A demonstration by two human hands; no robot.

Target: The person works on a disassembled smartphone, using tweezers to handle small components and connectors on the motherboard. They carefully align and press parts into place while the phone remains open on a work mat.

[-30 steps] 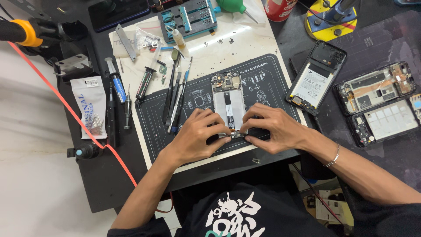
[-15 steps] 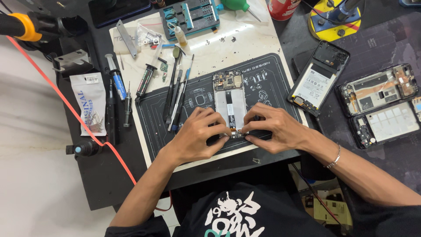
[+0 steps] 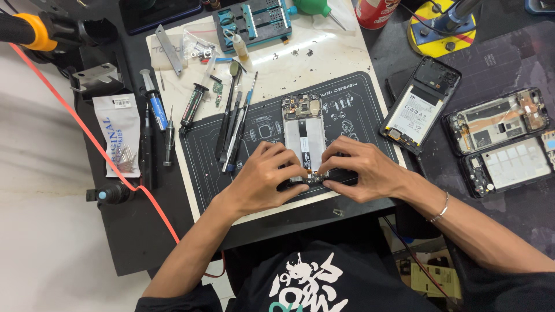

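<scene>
Head view: looking straight down at a phone repair bench, both hands meeting at the near end of an opened phone (image 3: 304, 138).
Phone: lies flat on the dark mat (image 3: 358, 110), long axis pointing away from the person, back off, boards and a pale middle plate showing.
Left hand (image 3: 263, 176): palm down, fingers curled in and pinching at the phone's near edge, wrist resting low on the mat.
Right hand (image 3: 361, 170): mirrors it from the other side, fingertips pressed on the same bottom edge, bracelet at the wrist.
Grip: both sets of fingers are closed on that lower end; whether they hold a small part or just the frame, can't tell, the fingers cover it.
Handling guess: light, stiff frame but pretty fragile inside, thin boards and flex bits. I'd hold it by the side rails, not the exposed parts.
Tools (image 3: 234, 121): row of drivers and picks just left of the phone on the mat, apart from the left hand.
Other phones (image 3: 419, 104): three more opened ones well to the right, untouched.
Red cable (image 3: 87, 138): runs diagonally down the left side.
</scene>
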